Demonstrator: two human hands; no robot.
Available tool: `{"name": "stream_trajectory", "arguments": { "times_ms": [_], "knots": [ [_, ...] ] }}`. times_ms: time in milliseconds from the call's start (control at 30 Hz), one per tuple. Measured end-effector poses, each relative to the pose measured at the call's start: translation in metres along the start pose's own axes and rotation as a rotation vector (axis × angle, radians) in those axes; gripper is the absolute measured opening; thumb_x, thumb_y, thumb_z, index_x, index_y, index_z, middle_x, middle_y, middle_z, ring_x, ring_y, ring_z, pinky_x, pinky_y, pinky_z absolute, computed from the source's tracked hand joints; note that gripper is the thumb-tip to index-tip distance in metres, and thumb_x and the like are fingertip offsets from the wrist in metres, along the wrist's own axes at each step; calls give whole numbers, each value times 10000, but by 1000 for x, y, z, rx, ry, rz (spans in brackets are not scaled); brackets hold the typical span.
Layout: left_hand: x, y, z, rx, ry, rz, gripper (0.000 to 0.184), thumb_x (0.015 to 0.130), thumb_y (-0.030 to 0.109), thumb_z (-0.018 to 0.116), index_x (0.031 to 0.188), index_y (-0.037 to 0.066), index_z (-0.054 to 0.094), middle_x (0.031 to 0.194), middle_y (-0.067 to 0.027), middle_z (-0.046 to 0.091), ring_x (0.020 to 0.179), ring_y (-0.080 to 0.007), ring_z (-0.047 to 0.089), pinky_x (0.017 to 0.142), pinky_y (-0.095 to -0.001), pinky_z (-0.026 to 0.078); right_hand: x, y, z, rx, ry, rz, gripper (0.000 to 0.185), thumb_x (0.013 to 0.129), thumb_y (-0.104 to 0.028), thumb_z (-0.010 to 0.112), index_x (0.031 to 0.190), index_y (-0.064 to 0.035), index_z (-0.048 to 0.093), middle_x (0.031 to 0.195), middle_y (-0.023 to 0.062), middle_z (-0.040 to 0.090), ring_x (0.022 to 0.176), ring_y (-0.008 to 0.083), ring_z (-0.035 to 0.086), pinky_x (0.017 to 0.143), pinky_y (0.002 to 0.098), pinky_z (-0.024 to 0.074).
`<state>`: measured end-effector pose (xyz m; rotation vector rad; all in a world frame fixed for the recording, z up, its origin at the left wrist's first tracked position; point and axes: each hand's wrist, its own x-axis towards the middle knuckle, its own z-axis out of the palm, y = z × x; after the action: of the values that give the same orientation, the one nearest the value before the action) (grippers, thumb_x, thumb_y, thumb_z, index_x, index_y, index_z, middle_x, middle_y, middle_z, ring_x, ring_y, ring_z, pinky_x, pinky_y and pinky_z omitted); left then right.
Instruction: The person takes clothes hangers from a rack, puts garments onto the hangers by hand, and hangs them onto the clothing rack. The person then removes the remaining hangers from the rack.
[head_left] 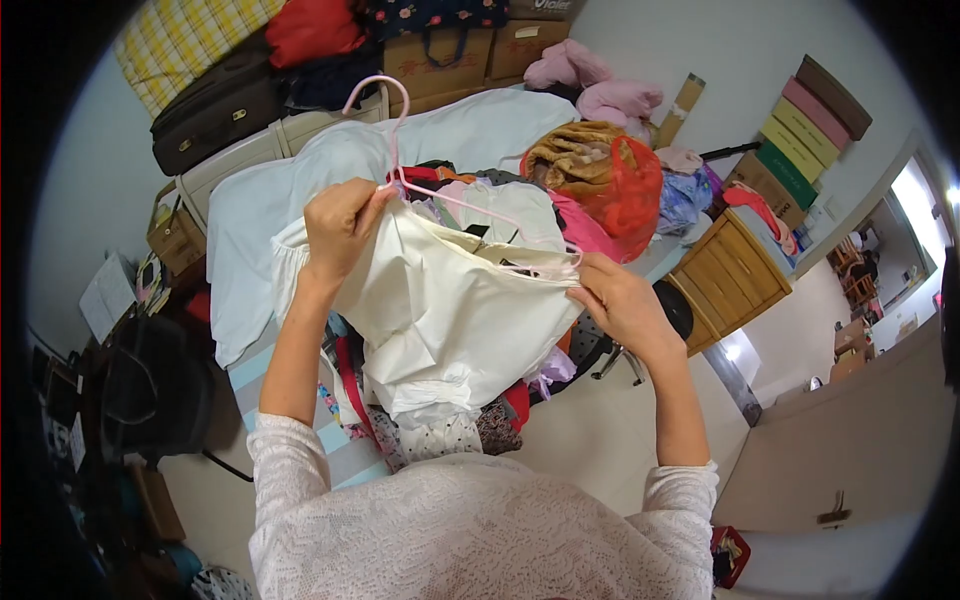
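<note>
Head view: left hand [622,303] and right hand [343,222] pinch white garment [430,310] above bed [245,230], near drawers [728,272].

- Free air over the pale sheet [250,240], left of the white garment [430,300].
- Clothes pile [437,436] blocks the way beneath it.
- Pink hook [394,145] juts up beside the left hand [342,225].

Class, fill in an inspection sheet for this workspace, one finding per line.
Surface: bed, pale blue cover rumpled
Job's things: white garment on pink hanger, held up
Clutter: mixed clothes heaped on the bed; red bag beyond
Hands: left hand grips garment and hanger below the hook; right hand pinches the garment's edge near the hanger's end
Cables: nothing seen near the hands; dim far left unclear
Surroundings: wooden drawers, suitcase
</note>
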<state>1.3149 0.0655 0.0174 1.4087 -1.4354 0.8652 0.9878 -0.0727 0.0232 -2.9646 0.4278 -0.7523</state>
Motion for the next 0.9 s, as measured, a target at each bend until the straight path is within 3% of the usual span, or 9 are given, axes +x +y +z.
{"name": "stream_trajectory", "arguments": {
  "times_ms": [233, 333, 433, 533, 567, 633, 700, 800, 900],
  "knots": [
    [-2, 37, 36, -34, -116, 174, 225, 732, 158, 733, 648, 56, 551, 568, -86, 502, 501, -262, 496, 490, -355, 384, 3, -1, 2, 10, 142, -19, 186, 823, -159, 637, 872, 12, 584, 1015, 140, 606, 836, 319, 611, 703, 377, 505],
    [9, 80, 68, -214, 2, 159, 204, 739, 152, 728, 671, 41, 571, 578, -85, 503, 496, -258, 476, 479, -342, 359, 19, -37, 20, -45, 183, -45, 202, 784, -174, 662, 799, -7, 550, 1006, 128, 567, 768, 274, 620, 629, 343, 514],
    [10, 87, 74, -364, -4, 48, 186, 772, 118, 700, 683, 13, 575, 570, -80, 476, 481, -219, 438, 473, -313, 333, 6, -38, -9, 111, 198, -16, 288, 771, -210, 684, 942, -13, 561, 1117, 162, 543, 908, 303, 612, 745, 344, 511],
    [7, 88, 77, -523, -30, -143, 173, 809, 86, 658, 699, -17, 573, 569, -68, 459, 489, -165, 404, 476, -284, 315, -29, -23, -49, 141, 519, 94, 493, 776, -241, 685, 1169, -14, 494, 1276, 207, 472, 1217, 337, 451, 1008, 366, 355],
    [6, 89, 80, -544, -36, -180, 187, 842, 85, 631, 709, -30, 565, 577, -48, 463, 513, -122, 393, 478, -269, 306, -51, -11, -56, 157, 437, 177, 405, 814, -230, 647, 1127, -9, 515, 1216, 196, 510, 1144, 337, 496, 954, 362, 390],
    [7, 97, 87, -606, -52, -219, 181, 825, 99, 655, 706, -21, 589, 584, -67, 498, 509, -153, 433, 483, -282, 334, -81, -1, -56, 164, 353, 265, 325, 853, -219, 608, 1085, -4, 536, 1156, 185, 548, 1071, 337, 541, 901, 358, 426],
    [10, 110, 95, -661, -80, -226, 180, 816, 115, 671, 708, -16, 613, 594, -86, 538, 507, -174, 474, 488, -293, 362, -99, 2, -57, 418, -29, 602, 230, 917, -209, 526, 996, 2, 576, 974, 162, 599, 880, 326, 583, 770, 345, 460],
    [16, 129, 107, -693, -119, -170, 168, 818, 105, 664, 710, -14, 618, 598, -83, 545, 511, -173, 476, 492, -288, 365, -114, 5, -58, 323, 181, 464, 219, 940, -199, 499, 925, -3, 597, 820, 147, 587, 741, 305, 571, 664, 345, 451],
    [21, 155, 120, -753, -144, -139, 149, 796, 108, 676, 710, -5, 631, 606, -92, 558, 515, -193, 507, 495, -296, 381, -122, -2, -69, 154, 246, 411, 193, 915, -202, 532, 921, -20, 599, 794, 140, 586, 762, 305, 577, 663, 363, 451]
  ]
}}
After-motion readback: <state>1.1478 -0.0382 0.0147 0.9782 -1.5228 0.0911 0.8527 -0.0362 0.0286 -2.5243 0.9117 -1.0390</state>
